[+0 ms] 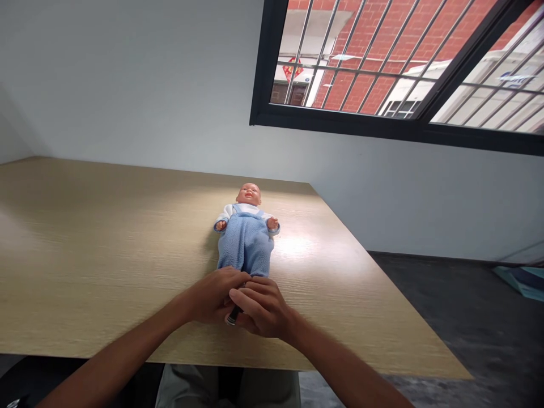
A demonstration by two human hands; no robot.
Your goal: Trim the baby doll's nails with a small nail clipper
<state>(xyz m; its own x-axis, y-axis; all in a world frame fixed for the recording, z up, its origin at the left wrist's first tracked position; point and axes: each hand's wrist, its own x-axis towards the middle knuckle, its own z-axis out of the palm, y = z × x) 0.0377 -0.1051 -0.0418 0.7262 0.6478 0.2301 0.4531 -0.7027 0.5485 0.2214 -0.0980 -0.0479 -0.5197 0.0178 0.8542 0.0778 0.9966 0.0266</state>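
Observation:
A baby doll in light blue overalls and a white top lies on its back on the wooden table, its head pointing away from me. Just below the doll's legs, my two hands meet and touch. My right hand is closed around a slim black object with a silver end; most of it is hidden by the fingers. Against it, my left hand is closed too, its fingertips tucked out of sight, so what they grip cannot be seen. The doll's feet are covered by my hands.
The pale wooden table has its right edge running diagonally towards me. Behind it stands a grey-white wall with a barred, dark-framed window. A teal item lies on the dark floor at the far right.

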